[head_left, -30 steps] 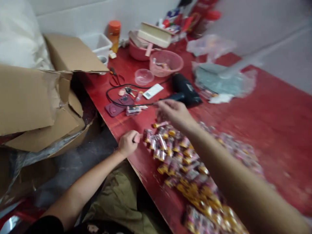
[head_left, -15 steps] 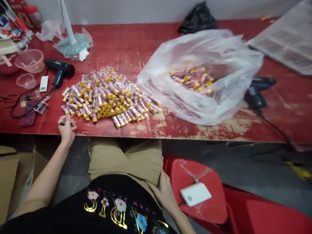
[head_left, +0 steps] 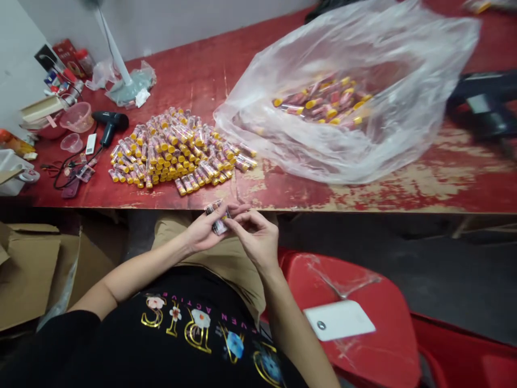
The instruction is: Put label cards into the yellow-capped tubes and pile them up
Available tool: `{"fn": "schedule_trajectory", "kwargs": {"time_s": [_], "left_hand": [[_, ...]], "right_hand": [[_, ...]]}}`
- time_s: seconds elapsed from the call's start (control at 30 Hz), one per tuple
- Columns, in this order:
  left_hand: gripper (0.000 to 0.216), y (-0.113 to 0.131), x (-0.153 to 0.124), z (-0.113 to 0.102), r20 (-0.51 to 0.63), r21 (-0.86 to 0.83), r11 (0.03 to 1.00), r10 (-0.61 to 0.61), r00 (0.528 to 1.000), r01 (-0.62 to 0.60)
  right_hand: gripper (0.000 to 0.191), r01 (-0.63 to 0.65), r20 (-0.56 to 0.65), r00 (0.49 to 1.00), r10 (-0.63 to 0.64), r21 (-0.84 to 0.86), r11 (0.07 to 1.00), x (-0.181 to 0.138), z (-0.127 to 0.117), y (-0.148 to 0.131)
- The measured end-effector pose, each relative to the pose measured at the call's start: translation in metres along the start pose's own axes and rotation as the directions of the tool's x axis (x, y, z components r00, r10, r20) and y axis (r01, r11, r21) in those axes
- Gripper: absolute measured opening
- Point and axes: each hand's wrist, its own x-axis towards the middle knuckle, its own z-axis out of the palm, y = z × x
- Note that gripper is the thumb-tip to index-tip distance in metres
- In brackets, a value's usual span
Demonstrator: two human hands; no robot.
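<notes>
My left hand is held palm up above my lap, at the table's front edge. Its fingers hold a small dark-and-white printed piece, perhaps a bundle of labels; its exact kind I cannot make out. My right hand meets it from the right, thumb and fingertips pinched together at the piece's edge. Whatever the pinch holds is too small to name. Beyond the hands lies a heap of small clear tubes with yellow caps and pinkish wraps, a short row of them at its front.
A large clear plastic bag with more tubes lies open on the red table. A black hair dryer and pink bowl stand left. A blurred dark device lies right. A white phone rests on the red stool.
My left hand has moved right from the table's left front to above my lap, carrying the small piece. My right hand has risen from my thigh to meet it. The view has shifted.
</notes>
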Motion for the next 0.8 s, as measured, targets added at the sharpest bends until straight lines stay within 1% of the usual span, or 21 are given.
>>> {"fn": "schedule_trajectory", "kwargs": {"time_s": [0.1,0.17,0.23,0.3,0.37,0.47,0.53,0.6,0.67,0.73,0.8], "left_hand": [[0.018,-0.004,0.008,-0.001,-0.065,0.034,0.999,-0.022,0.998,0.024],[0.02,-0.005,0.015,-0.005,-0.092,0.042,0.998,-0.036,0.995,0.04],[0.021,-0.004,0.021,-0.011,-0.124,0.044,0.999,-0.017,0.992,0.023],[0.019,-0.002,0.026,-0.016,-0.161,0.054,0.998,0.032,0.986,-0.024],[0.024,0.001,0.031,-0.021,-0.19,0.084,0.995,0.076,0.979,-0.061],[0.043,0.005,0.035,-0.023,-0.19,0.17,0.983,0.101,0.977,-0.068],[0.05,0.006,0.036,-0.022,-0.197,0.228,0.968,0.152,0.969,-0.105],[0.052,0.008,0.038,-0.02,-0.213,0.253,0.951,0.235,0.948,-0.179],[0.052,0.009,0.041,-0.017,-0.238,0.246,0.938,0.303,0.923,-0.245],[0.053,0.012,0.046,-0.016,-0.277,0.233,0.933,0.334,0.901,-0.274],[0.054,0.017,0.051,-0.016,-0.328,0.228,0.925,0.366,0.871,-0.303]], "right_hand": [[0.031,0.006,0.044,0.999,-0.005,-0.023,1.0,0.008,-0.005,0.012],[0.027,0.023,0.027,0.999,-0.021,-0.071,0.997,0.011,-0.013,0.013],[0.024,0.064,0.012,0.998,-0.063,-0.169,0.984,0.016,-0.02,0.011],[0.023,0.114,0.027,0.994,-0.111,-0.273,0.955,0.022,-0.026,0.008],[0.024,0.15,0.084,0.988,-0.129,-0.35,0.924,0.029,-0.029,0.005],[0.025,0.187,0.19,0.975,-0.116,-0.421,0.887,0.038,-0.03,0.004],[0.026,0.152,0.212,0.974,-0.076,-0.37,0.917,0.042,-0.026,0.006],[0.026,0.035,0.19,0.982,0.007,-0.218,0.975,0.043,-0.018,0.009],[0.032,-0.078,0.171,0.981,0.093,-0.092,0.993,0.044,-0.009,0.014],[0.037,-0.114,0.169,0.978,0.125,-0.076,0.991,0.046,-0.001,0.019],[0.043,-0.093,0.185,0.976,0.116,-0.126,0.988,0.059,0.001,0.026]]}}
